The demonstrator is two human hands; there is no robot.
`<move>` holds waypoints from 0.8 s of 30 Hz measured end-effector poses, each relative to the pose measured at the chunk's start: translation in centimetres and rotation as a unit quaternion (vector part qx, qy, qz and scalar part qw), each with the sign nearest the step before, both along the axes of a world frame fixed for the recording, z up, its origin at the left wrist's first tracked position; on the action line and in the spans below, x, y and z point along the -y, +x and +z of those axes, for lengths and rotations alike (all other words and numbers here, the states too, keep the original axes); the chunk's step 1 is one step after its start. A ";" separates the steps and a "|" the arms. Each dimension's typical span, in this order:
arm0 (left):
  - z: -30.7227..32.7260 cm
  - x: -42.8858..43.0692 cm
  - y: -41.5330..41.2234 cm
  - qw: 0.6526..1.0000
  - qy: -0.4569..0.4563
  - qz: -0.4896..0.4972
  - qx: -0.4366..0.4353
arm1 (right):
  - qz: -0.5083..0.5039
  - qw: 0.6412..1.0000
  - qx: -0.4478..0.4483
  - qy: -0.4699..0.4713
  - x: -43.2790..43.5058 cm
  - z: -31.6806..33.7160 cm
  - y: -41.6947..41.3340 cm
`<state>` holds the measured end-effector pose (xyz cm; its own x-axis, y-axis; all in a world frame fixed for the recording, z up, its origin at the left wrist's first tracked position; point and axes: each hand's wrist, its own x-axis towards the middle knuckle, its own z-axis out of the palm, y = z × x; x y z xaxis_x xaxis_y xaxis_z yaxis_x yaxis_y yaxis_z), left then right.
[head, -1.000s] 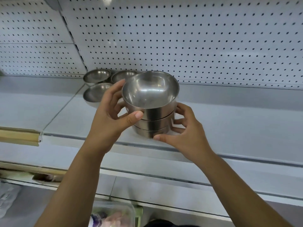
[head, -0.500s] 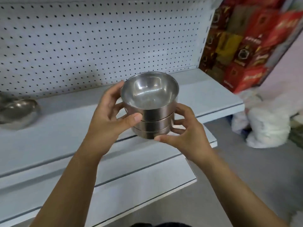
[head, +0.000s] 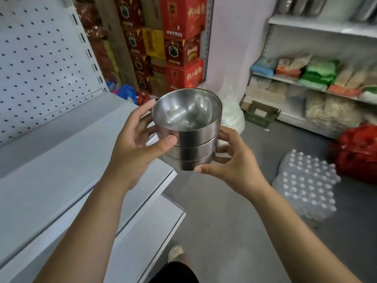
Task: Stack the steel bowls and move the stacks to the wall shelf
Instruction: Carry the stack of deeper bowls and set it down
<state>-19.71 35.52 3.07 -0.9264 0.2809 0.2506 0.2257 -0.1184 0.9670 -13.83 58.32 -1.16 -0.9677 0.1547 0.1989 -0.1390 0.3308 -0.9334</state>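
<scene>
1. The stack (head: 190, 137) of three nested steel bowls is sitting between the two hands, held in the air, upright, with the top bowl's hollow facing up.
2. The stack is hanging just past the right-hand corner of the white shelf (head: 61, 160), over the grey floor (head: 234, 221), not resting on any surface.
3. The left hand (head: 134, 148) is gripping the stack's left side: its thumb is pressing on the front wall near the seam between the top and middle bowls, and its fingers are curling round the far side, up by the top rim.
4. The right hand (head: 230, 162) is cupping the stack's right side lower down: its thumb is lying along the base of the bottom bowl, and its fingers are wrapping round the back, mostly hidden by the bowls.
5. Both hands are half-curled and closed on the stack.
6. Beyond the stack, red cartons (head: 181, 48) are piled against the wall, to the right of the shelf's pegboard (head: 40, 58).
7. Right of the stack, a wrapped pack of bottles (head: 306, 186) is lying on the floor, and a rack (head: 318, 27) with bagged goods is standing farther back.
</scene>
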 end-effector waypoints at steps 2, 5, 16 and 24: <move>-0.4 -2.8 -2.1 1.000 -0.005 -0.027 0.001 | -0.034 0.999 0.005 -0.004 -2.5 -0.5 -0.9; -1.0 -6.8 -5.9 0.997 -0.009 -0.072 -0.004 | -0.074 0.997 0.011 -0.006 -5.9 -1.0 -3.0; -0.5 -24.0 -23.4 0.976 0.008 -0.215 -0.012 | -0.236 0.972 0.006 -0.020 -18.3 -1.0 -14.7; -1.1 -35.8 -30.9 0.950 -0.014 -0.309 -0.034 | -0.321 0.946 0.010 -0.043 -27.2 -1.9 -18.6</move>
